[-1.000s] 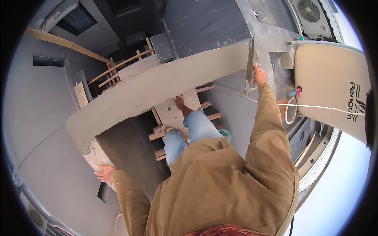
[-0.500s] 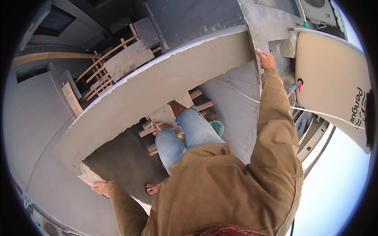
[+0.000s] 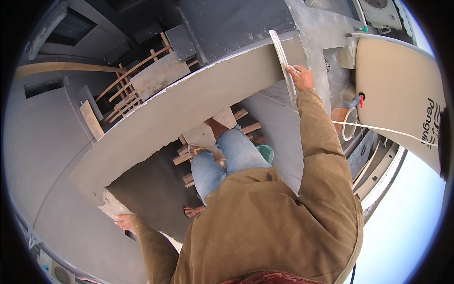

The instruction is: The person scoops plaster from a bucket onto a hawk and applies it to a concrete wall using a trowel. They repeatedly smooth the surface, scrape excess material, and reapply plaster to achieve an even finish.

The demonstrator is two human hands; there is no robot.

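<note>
Plastering straightedge held against curved wet parapet.
Right hand [image 3: 301,78] clamped on the straightedge [image 3: 283,61], set across the parapet [image 3: 189,106] top; left hand [image 3: 124,221] grips the parapet's broken lower end.

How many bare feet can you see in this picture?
2. One foot stands on the wooden planks under the plastered ledge; the other foot is lower, beside the brown jacket. Both are partly hidden.

Right hand [image 3: 301,78] gripping straightedge [image 3: 283,61] on plastered ledge [image 3: 189,109], left hand [image 3: 124,221] at ledge end
</note>
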